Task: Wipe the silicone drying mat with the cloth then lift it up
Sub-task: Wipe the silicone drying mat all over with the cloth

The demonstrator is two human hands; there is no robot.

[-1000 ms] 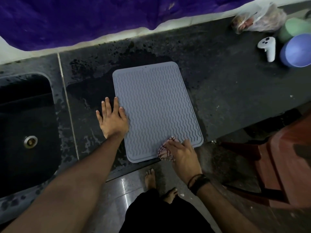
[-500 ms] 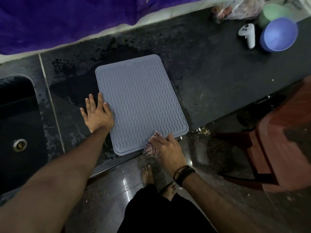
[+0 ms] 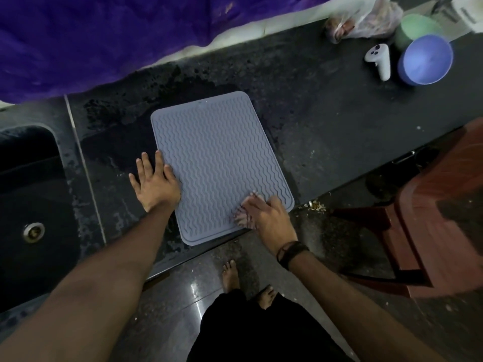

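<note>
so my right hand (image 3: pixel 271 218) has nudged the bunched cloth (image 3: pixel 244 216) up from the mat's (image 3: pixel 219 158) near edge, left hand (image 3: pixel 155 182) still flat at its left side, wiping barely started.

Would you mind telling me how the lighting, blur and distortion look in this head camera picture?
Head view: dim overall, the sink nearly black; glare on the glossy floor; the cloth under the right hand is smeared with motion blur, while the mat ridges and left hand look sharp; the wide angle bends the counter edge and stretches the forearms.
</note>
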